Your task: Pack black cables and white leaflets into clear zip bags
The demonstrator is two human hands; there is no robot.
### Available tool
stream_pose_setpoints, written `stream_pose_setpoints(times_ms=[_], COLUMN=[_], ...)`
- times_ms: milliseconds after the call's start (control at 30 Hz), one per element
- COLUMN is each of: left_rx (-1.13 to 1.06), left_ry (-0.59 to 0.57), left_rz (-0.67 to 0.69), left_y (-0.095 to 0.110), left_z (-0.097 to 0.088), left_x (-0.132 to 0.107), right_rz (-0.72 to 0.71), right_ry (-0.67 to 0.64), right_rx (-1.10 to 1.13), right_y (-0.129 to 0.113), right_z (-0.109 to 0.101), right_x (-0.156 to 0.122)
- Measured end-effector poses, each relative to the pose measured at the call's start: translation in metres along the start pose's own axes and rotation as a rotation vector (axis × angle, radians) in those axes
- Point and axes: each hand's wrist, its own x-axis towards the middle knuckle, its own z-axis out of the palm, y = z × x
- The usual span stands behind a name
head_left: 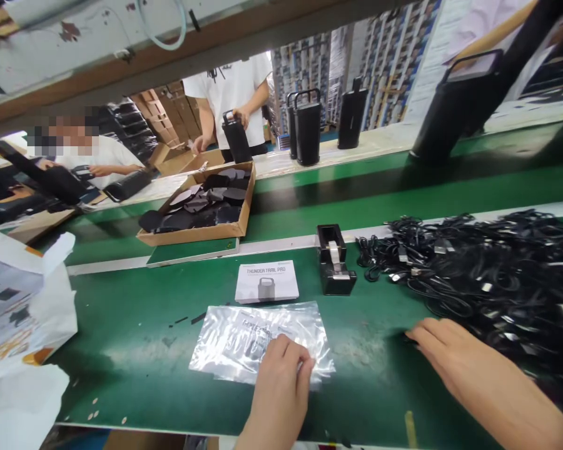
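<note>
My left hand [284, 375] has its fingers curled together on the near part of a transparent plastic bag [225, 340], gripping it. Print with the same lettering as the booklets shows through the film. Just beyond the bag lies a stack of white booklets [267, 281] marked "THUNDERTRAIL PRO". My right hand [443, 344] is low over the green table, its fingers closed at the near left edge of a big heap of black cables [492, 269]. A small dark bit shows at its fingertips, too little to name.
A black tape dispenser [336, 262] stands right of the booklets. Behind is a cardboard box [194, 234] of dark pads. Black speakers with handles [307, 131] line the far ledge, where people handle others. Torn white packaging [23, 312] lies at left; a beam crosses above.
</note>
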Motion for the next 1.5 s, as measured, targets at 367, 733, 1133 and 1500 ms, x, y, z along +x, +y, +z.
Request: stream_pose_setpoints(times_ms=[367, 733, 1133, 1500], left_rx=[-0.149, -0.06, 0.07, -0.039], left_ry=[0.033, 0.038, 0.085, 0.119], left_rz=[-0.105, -0.093, -0.146, -0.125], left_y=[0.006, 0.011, 0.012, 0.012], left_z=[-0.005, -0.006, -0.001, -0.007], left_x=[-0.003, -0.002, 0.001, -0.001], right_rz=[0.903, 0.341, 0.349, 0.444], right_ry=[0.009, -0.232, -0.244, -0.378], right_rx=[1.473, 0.65, 0.613, 0.835], right_y=[-0.096, -0.077, -0.069, -0.08], right_z=[0.035, 0.028, 0.028, 0.035], right_x=[0.028, 0.009, 0.006, 0.014])
